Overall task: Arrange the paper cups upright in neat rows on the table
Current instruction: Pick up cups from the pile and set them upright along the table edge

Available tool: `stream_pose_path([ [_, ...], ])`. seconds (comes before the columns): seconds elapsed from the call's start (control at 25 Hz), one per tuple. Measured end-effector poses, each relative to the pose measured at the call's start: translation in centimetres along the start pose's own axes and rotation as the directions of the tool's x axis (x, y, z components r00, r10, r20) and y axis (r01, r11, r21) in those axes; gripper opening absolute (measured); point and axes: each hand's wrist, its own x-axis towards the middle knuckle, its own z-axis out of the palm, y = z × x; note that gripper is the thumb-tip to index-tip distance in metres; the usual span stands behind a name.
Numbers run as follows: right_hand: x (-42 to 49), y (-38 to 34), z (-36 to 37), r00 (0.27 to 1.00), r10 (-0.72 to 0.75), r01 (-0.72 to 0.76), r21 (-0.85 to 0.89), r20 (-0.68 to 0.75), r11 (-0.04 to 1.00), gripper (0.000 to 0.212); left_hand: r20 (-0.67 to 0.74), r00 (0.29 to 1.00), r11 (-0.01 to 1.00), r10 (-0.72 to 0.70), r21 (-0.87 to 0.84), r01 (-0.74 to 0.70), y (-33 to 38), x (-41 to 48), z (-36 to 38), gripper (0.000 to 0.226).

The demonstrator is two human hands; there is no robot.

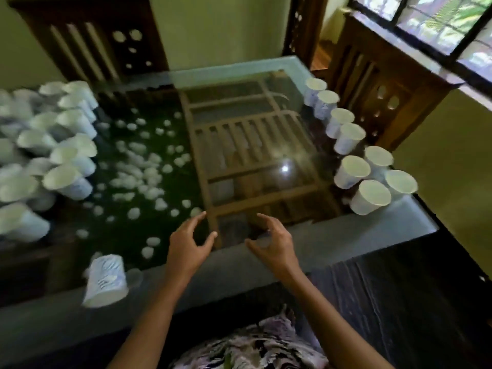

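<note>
My left hand point(186, 246) and right hand point(274, 243) hang empty, fingers loose; next I should grasp the cup point(105, 280) left of them.

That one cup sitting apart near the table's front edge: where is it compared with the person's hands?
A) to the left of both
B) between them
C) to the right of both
A: the lone cup lies beyond the left hand, farther still from the right hand.
</note>
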Motion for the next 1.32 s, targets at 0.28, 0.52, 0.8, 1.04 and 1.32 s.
stream_pose_path([
  [0.28,-4.7,-10.4,16.7,0.968,-0.110,0.116,-0.011,0.224,0.993,0.065,-0.187,0.977,0.990,-0.099,0.084,0.116,-12.6,-8.6,-15.4,0.043],
  [0.52,-7.1,-14.3,22.7,0.950,-0.108,0.118,-0.018,0.292,0.993,0.058,-0.229,0.967,0.989,-0.111,0.074,0.131,-17.0,-12.0,-20.4,0.044],
  [0.8,-6.2,-17.8,26.1,0.794,-0.336,0.464,-0.148,0.507,0.874,0.057,-0.195,0.955,0.974,-0.223,-0.014,0.225,-20.3,-12.5,-23.2,0.051],
  [1.04,-2.9,-19.3,29.5,0.403,-0.352,0.822,-0.164,0.845,0.546,0.070,-0.253,0.919,0.952,-0.304,-0.048,0.301,-22.5,-12.1,-25.4,0.050],
  [1.32,-0.7,-19.9,31.6,0.654,-0.403,0.556,-0.045,0.641,0.830,0.075,-0.267,0.897,0.936,-0.353,-0.103,0.338,-24.3,-8.4,-26.4,0.051],
])
